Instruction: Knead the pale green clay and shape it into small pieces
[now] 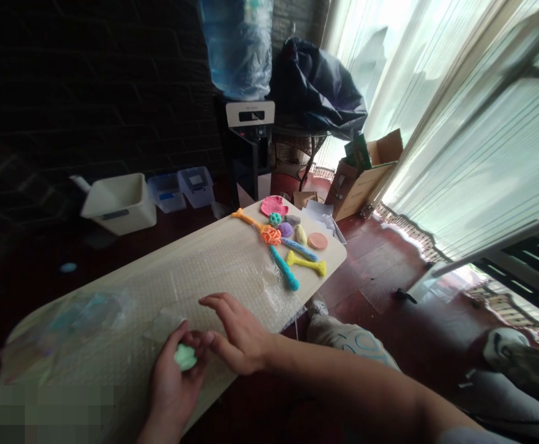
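Observation:
My left hand [177, 370] is curled round a lump of pale green modelling clay [185, 356] over the near part of the table. Beside it, my right hand [239, 336] holds nothing; its fingers are apart and the thumb comes close to the left fingertips. At the far end lie shaped clay pieces: a yellow bone [306, 264], a teal stick [284, 269], a blue stick [300, 248], an orange piece [247, 217], a purple ball [285, 230], a pink flat piece [273, 206] and a peach disc [317, 240].
Bubble wrap [195, 271] covers much of the pale table [334, 256], with crumpled clear plastic [94, 311] at its left. Beyond stand a white bin [121, 206], a water dispenser [250, 117] and a cardboard box [355, 185]. A person's leg [348, 339] is at the right.

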### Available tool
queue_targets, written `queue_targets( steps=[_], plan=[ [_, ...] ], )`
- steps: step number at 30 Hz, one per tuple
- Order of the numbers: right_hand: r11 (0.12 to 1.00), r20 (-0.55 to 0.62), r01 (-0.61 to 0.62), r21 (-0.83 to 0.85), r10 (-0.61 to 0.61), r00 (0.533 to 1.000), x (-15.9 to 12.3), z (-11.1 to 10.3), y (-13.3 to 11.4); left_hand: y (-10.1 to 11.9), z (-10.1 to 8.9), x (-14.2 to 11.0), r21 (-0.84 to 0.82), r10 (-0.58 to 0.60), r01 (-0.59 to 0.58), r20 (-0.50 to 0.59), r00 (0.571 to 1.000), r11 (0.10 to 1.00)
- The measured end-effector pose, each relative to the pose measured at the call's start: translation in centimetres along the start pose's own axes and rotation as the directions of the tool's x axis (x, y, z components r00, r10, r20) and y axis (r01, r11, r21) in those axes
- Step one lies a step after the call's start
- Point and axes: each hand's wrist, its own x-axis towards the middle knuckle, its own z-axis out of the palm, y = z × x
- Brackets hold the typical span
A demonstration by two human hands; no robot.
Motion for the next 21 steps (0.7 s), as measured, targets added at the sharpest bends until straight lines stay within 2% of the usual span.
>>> queue_targets(
  steps=[3,7,11,15,21],
  plan=[
    [0.995,0.001,-0.086,0.043,0.086,0.996,0.1,-0.1,0.2,0.1,-0.4,0.2,-0.004,-0.022,0.022,0.096,0.995,1.000],
    [0.992,0.032,-0.098,0.078,0.096,0.995,0.1,0.4,0.3,0.5,-0.5,0.6,-0.037,0.020,-0.013,0.171,0.985,0.999],
    [0.985,0.059,-0.115,0.131,0.108,0.992,-0.1,1.0,0.5,1.1,-0.3,0.8,-0.053,0.018,-0.009,0.171,0.985,0.999],
    [0.979,0.050,-0.162,0.124,0.157,0.986,-0.1,1.4,1.2,1.6,-0.1,0.8,-0.064,-0.005,0.022,0.249,0.969,0.998],
    [0.979,0.066,-0.155,0.132,0.148,0.987,0.1,1.9,1.5,2.0,-0.6,0.8,-0.120,0.036,-0.002,0.280,0.959,0.993]
  ],
)
